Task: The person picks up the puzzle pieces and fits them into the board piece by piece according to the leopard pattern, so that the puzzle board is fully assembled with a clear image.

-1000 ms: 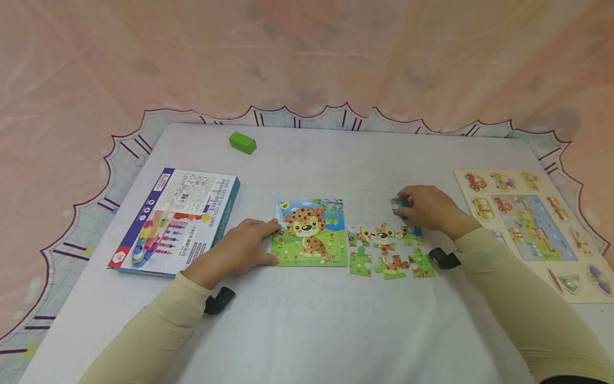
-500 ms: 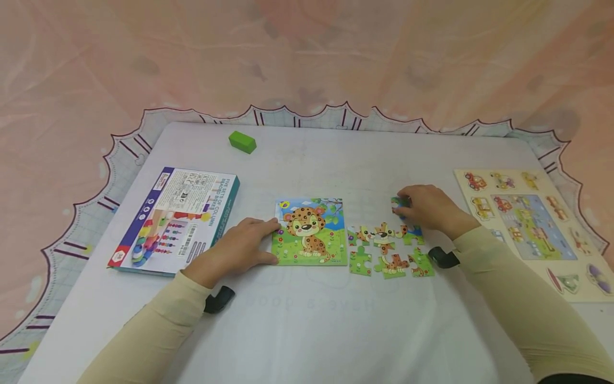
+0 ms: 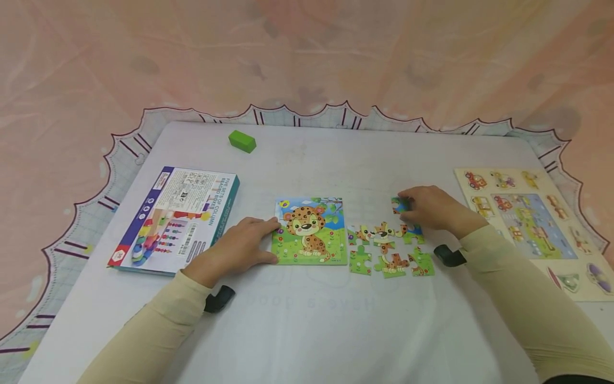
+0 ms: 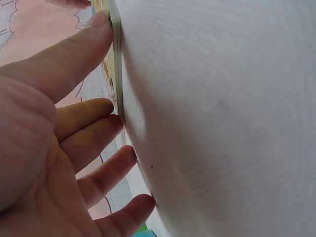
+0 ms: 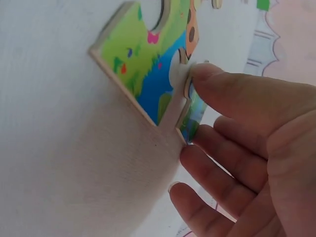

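In the head view, my left hand (image 3: 242, 245) lies at the left edge of a square leopard picture board (image 3: 312, 256). Its thumb and index finger are spread apart along that edge, and the left wrist view shows the fingers fairly straight, with the thumb tip on the board's rim (image 4: 117, 64). My right hand (image 3: 429, 210) pinches a blue and green jigsaw piece (image 3: 399, 205) between thumb and fingers, low over the table. Just in front of that hand lie several jigsaw pieces (image 3: 394, 265) in loose rows, with parts of the leopard's face and body.
A flat toy box (image 3: 177, 221) lies left of my left hand. Toward the far edge sits a green block (image 3: 242, 141). A wooden picture puzzle board (image 3: 537, 224) occupies the right side, partly behind my right forearm. White cloth (image 3: 307, 330) covers the table.
My right wrist and forearm have shifted slightly to the right, and the fingers have turned a little while the jigsaw piece stays almost in place. My left hand and the leopard board have not moved.
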Tool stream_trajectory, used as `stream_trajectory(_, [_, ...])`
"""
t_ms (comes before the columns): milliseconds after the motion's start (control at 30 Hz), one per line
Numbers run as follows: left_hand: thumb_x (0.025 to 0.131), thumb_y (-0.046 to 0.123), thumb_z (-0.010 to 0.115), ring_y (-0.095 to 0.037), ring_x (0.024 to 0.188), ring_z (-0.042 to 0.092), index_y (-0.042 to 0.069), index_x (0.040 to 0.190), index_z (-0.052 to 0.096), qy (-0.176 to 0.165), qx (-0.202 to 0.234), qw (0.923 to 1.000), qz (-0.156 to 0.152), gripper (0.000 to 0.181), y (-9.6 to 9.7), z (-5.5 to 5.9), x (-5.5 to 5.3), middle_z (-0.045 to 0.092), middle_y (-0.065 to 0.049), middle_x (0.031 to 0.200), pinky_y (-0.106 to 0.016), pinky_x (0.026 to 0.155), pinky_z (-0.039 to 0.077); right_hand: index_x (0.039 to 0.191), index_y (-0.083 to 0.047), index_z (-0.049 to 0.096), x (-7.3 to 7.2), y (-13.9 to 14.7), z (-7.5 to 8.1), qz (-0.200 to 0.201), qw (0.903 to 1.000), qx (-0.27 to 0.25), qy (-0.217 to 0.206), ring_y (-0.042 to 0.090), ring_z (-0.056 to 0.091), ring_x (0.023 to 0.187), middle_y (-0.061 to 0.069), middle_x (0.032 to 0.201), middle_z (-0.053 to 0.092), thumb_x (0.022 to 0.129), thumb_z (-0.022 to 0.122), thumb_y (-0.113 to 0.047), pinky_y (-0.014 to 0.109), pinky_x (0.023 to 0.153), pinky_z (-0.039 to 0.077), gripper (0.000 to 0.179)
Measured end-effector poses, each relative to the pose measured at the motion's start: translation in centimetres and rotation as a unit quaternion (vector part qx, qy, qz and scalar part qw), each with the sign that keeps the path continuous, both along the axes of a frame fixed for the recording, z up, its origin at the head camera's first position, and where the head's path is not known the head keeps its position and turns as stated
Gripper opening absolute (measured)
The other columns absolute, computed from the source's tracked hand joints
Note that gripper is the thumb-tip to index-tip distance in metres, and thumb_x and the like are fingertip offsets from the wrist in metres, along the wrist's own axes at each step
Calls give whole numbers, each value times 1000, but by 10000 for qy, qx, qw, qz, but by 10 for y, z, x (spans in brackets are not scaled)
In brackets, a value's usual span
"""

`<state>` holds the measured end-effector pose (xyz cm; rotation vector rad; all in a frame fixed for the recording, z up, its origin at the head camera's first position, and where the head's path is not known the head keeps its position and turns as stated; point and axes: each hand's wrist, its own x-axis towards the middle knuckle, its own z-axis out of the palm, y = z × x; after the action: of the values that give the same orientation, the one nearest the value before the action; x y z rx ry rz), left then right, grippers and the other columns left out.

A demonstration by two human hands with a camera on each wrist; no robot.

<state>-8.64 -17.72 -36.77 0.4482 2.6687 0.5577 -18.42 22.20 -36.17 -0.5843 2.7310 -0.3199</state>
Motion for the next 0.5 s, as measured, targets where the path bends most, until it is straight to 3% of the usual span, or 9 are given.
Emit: stream_trajectory(500, [85, 29, 82, -36, 138, 39, 9, 149, 48, -11, -22, 10000, -8, 75, 0, 0, 0, 47, -12, 151, -53, 110, 36, 134, 11, 56, 3, -1, 3, -4, 9999, -35, 97, 41, 56, 117, 28, 130, 60, 90, 72, -23, 59, 106, 38, 57])
